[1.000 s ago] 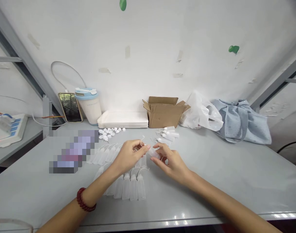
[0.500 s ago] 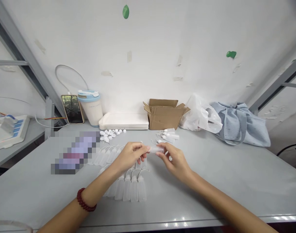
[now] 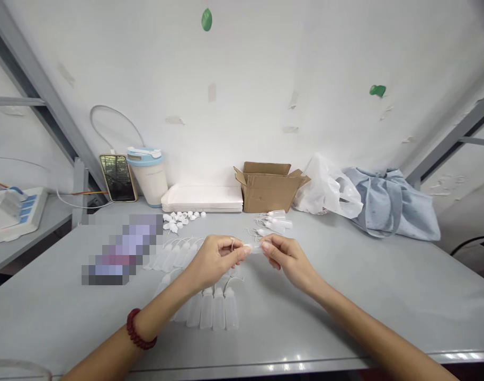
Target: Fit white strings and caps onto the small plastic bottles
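Note:
My left hand (image 3: 216, 259) and my right hand (image 3: 286, 257) meet above the grey table (image 3: 365, 286), both pinched on one small translucent dropper bottle (image 3: 254, 247) held level between them. The left fingers close on its cap end, the right fingers on its body. Below the hands lies a row of several similar bottles (image 3: 214, 309); another row (image 3: 174, 254) lies to the left. A few capped bottles (image 3: 276, 222) lie beyond the hands. Loose white caps (image 3: 180, 219) are scattered further back. A red bead bracelet (image 3: 139, 330) is on my left wrist.
Along the wall stand a phone (image 3: 118, 178), a white cup with blue lid (image 3: 150, 176), stacked white trays (image 3: 202, 198), an open cardboard box (image 3: 268, 186), a white plastic bag (image 3: 329, 188) and a blue cloth bag (image 3: 393, 203). A blurred patch (image 3: 121, 248) lies at left.
Both hands have lifted slightly and drawn closer, and the bottle has turned level between them. The right hand's grip has shifted along the bottle.

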### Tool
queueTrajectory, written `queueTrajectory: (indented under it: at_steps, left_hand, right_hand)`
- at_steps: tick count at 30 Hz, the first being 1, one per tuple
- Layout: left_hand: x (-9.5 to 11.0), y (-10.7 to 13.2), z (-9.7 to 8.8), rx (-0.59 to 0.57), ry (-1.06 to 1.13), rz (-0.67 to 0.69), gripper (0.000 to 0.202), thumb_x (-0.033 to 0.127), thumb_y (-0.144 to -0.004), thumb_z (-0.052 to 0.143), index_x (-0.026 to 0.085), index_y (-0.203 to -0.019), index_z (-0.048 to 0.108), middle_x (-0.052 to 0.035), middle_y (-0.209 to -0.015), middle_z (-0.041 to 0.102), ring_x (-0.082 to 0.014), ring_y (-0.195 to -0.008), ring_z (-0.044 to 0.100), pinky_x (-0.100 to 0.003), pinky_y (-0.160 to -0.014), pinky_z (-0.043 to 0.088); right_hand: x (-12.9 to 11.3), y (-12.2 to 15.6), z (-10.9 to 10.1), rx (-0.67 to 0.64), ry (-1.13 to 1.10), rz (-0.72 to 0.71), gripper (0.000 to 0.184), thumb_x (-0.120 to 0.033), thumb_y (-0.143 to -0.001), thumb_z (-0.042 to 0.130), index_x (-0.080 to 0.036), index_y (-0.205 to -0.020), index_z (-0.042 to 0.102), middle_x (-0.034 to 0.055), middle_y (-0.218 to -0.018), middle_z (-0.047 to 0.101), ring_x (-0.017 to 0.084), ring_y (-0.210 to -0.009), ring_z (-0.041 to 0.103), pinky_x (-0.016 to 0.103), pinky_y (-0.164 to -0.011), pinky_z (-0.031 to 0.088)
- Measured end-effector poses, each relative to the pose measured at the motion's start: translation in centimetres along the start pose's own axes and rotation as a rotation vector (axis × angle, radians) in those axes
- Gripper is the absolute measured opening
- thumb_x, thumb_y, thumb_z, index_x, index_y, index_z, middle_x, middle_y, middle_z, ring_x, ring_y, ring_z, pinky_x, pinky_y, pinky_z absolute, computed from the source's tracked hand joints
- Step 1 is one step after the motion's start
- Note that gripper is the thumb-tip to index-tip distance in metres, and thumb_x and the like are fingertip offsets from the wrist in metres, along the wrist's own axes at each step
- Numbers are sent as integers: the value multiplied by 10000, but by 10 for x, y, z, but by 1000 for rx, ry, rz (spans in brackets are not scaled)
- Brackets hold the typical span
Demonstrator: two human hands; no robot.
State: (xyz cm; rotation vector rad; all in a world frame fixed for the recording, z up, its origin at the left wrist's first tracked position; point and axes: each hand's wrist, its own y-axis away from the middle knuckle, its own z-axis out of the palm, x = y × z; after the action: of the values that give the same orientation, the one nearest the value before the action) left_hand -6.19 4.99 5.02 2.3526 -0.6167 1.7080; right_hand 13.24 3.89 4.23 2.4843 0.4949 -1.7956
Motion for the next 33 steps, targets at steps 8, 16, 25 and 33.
queueTrajectory:
  at_steps: [8,16,25,33]
  left_hand:
    - [0,0,10,125,-146,46,281,382,-817,528,158,-719,665,-6,-653,617,-128,-598,530,-223,-571,426]
    - [3,-7,-13,329,-88,-88,319,445,-769,559,162,-624,577,9,-597,569,-129,-554,522,-241,-566,425]
    - [8,-7,-20,375,-67,-126,345,483,-753,574,166,-618,574,5,-607,580,-132,-570,525,-243,-564,416]
    - [4,-6,-17,280,-171,-106,337,473,-784,528,165,-678,614,0,-642,594,-143,-594,524,-262,-613,411]
  right_hand:
    - [7,-10,-6,-33,-66,59,398,-465,-871,461,-164,-612,486,-37,-535,445,83,-465,411,241,-512,347]
    - [31,-17,-18,32,741,-309,181,-253,-851,543,-193,-1021,548,101,-1046,571,178,-795,587,296,-631,484]
    - [45,-27,-32,6,1045,-273,46,-174,-833,571,-184,-869,598,89,-913,613,210,-809,599,322,-671,499]
    - [54,-35,-37,134,1020,-228,105,-125,-842,541,-167,-920,598,99,-971,625,220,-880,595,329,-712,496]
